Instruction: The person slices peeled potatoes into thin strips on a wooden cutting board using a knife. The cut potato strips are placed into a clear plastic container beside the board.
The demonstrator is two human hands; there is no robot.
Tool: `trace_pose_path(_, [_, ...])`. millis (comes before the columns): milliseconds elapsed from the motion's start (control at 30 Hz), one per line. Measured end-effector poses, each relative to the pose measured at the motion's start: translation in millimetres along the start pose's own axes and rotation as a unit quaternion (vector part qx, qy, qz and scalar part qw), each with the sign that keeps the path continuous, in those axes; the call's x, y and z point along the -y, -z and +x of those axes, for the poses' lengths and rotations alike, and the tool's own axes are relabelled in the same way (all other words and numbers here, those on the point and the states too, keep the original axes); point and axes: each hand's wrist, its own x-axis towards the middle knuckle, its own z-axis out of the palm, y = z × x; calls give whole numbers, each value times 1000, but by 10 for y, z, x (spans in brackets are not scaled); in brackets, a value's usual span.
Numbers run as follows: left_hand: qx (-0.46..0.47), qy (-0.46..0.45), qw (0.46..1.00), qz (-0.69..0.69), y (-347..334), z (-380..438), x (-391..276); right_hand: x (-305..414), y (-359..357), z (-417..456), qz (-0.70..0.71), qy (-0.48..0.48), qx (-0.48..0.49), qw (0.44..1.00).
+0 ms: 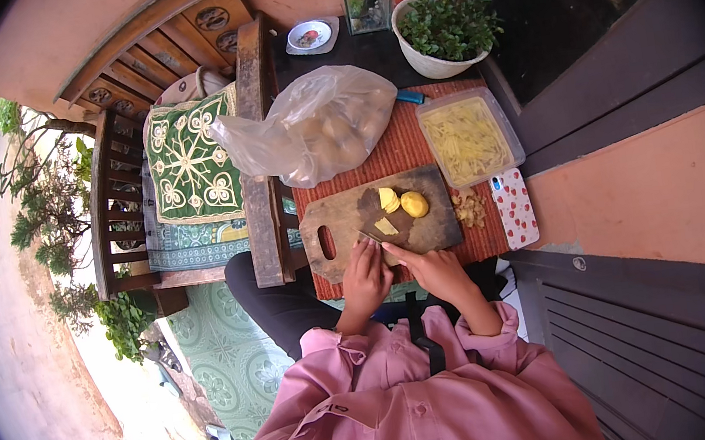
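A wooden cutting board (pixel 352 213) with a handle slot lies before me. My right hand (pixel 435 276) grips a kitchen knife (pixel 369 238), its index finger stretched along the top; only a narrow part of the blade shows. My left hand (pixel 365 276) rests at the board's near edge, fingertips bunched beside the blade. Whatever may be under those fingertips is hidden. Just beyond the blade lie thin potato strips (pixel 386 226). Farther up the board are several yellow potato slices (pixel 389 199) and a peeled piece of potato (pixel 414 204).
Potato peelings (pixel 469 208) lie right of the board, near a strawberry-patterned phone (pixel 515 208). A plastic container (pixel 471 136) holds potato strips. Behind the board sits a plastic bag of potatoes (pixel 335 130), near a potted plant (pixel 445 30). A wooden bench arm (pixel 258 152) borders the left.
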Motion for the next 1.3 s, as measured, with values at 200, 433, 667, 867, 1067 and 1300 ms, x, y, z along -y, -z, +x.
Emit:
trace_pose_path(200, [-6,-5,1000,3,-3,-4,5,-10,-153,-18,-10,3,-34,999])
trace_pose_path(433, [-4,-5,1000,8,5,6,-8,52,-199,-54,-39,-10,-56,998])
trace_pose_path(667, [-5,-4,1000,2,-4,-12,7,61,-196,-25,-38,-32,-50,998])
trace_pose_path(867, [-1,8,1000,-9,-19,-39,20,32,-198,-7,-59,-34,-51,996])
trace_pose_path(1067, [-4,2,1000,-2,-10,-24,17,62,-192,-41,11,-50,-61,997])
trace_pose_path(1300, [-5,3,1000,-7,-5,-1,4,66,-207,-150,3,-45,-48,998])
